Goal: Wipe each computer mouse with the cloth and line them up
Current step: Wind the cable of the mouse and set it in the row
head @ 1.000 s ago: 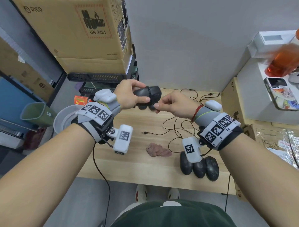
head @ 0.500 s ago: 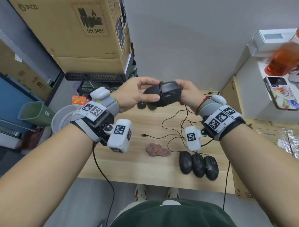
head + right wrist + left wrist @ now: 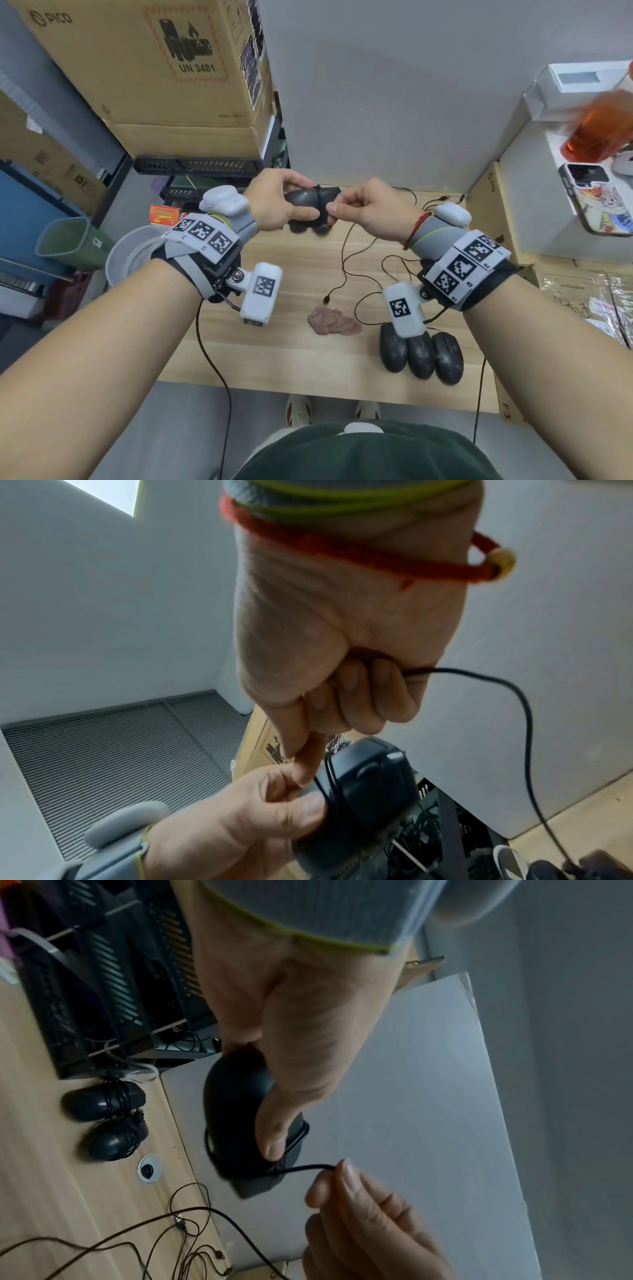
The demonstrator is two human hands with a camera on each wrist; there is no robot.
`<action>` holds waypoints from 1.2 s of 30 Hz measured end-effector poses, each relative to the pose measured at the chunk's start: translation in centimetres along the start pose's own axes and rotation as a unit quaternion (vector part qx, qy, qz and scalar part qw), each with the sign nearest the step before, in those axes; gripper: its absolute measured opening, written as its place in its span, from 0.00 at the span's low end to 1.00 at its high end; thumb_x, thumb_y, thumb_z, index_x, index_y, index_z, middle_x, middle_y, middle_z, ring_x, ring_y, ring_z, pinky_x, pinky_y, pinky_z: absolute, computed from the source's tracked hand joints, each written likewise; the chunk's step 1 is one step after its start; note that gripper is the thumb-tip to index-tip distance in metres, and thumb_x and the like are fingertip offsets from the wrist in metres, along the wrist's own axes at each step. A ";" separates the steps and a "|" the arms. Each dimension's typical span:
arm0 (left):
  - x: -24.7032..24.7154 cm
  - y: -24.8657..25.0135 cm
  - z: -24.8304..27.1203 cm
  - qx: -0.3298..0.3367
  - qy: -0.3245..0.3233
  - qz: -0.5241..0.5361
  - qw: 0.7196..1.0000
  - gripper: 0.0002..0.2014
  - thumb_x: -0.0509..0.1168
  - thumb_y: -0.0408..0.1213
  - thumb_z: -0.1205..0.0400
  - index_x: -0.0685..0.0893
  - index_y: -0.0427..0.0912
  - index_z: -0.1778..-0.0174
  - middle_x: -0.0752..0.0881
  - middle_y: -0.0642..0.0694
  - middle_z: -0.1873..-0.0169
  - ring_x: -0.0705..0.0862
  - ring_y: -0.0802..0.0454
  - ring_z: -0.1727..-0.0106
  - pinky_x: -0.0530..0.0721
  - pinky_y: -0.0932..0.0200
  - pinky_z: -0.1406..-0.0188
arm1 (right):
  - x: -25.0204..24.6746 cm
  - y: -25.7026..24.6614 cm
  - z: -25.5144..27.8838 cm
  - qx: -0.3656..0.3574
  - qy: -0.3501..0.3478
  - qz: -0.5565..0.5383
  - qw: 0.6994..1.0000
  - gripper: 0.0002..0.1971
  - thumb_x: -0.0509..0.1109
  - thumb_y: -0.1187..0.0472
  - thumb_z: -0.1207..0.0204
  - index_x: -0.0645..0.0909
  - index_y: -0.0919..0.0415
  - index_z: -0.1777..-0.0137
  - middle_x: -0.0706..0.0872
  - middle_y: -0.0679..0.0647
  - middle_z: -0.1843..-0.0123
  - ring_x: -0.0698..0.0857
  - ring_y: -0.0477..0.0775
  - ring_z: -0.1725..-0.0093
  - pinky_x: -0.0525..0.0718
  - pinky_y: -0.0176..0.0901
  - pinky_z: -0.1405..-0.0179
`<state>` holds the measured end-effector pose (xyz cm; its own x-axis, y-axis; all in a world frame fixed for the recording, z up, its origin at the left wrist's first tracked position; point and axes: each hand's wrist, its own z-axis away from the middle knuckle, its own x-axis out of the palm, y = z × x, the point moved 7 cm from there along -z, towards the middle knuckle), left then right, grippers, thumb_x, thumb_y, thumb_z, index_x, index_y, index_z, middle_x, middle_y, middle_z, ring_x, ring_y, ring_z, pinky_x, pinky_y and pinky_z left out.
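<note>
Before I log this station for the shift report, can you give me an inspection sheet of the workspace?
Surface: wooden table.
Job's things: held mouse with its cable wound round it; three mice in a row; two wrapped mice at the back; cloth lying loose.
Clutter: nothing seen.
Grippers: left hand grips the mouse; right hand pinches the cable.
Cables: loose wires across the table.
Surroundings: cardboard boxes, bin, phone.
</note>
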<state>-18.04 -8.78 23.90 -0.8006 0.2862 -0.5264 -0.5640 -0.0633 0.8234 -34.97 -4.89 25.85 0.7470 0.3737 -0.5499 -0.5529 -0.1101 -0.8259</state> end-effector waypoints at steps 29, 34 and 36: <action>-2.5 0.4 -1.0 -0.007 0.102 0.029 0.994 0.26 0.88 0.39 0.36 0.79 0.53 0.51 0.90 0.49 0.50 0.89 0.49 0.47 0.86 0.50 0.41 | 0.3 0.3 -1.1 -0.002 0.005 -0.010 1.000 0.16 0.65 0.53 0.13 0.87 0.56 0.60 0.74 0.41 0.81 0.68 0.40 0.79 0.65 0.33 0.74; -0.2 1.1 0.0 0.006 -0.029 -0.056 0.998 0.26 0.88 0.40 0.36 0.79 0.54 0.51 0.91 0.52 0.52 0.90 0.47 0.49 0.88 0.42 0.43 | -3.1 -0.5 -1.8 -0.039 0.080 -0.027 0.996 0.16 0.67 0.51 0.15 0.87 0.54 0.63 0.77 0.65 0.68 0.68 0.47 0.72 0.67 0.41 0.71; 1.1 2.3 1.0 0.024 -0.094 -0.013 0.995 0.24 0.85 0.33 0.33 0.79 0.47 0.48 0.91 0.49 0.54 0.90 0.40 0.51 0.87 0.33 0.44 | -3.8 -0.4 -2.1 -0.037 0.089 -0.012 0.995 0.15 0.67 0.52 0.15 0.87 0.54 0.62 0.75 0.59 0.68 0.65 0.43 0.74 0.65 0.37 0.73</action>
<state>-20.01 -7.67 25.48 -0.7309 0.4614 -0.5029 -0.5706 -0.0088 0.8212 -36.76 -8.23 28.00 0.8169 0.2095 -0.5374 -0.5101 -0.1725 -0.8426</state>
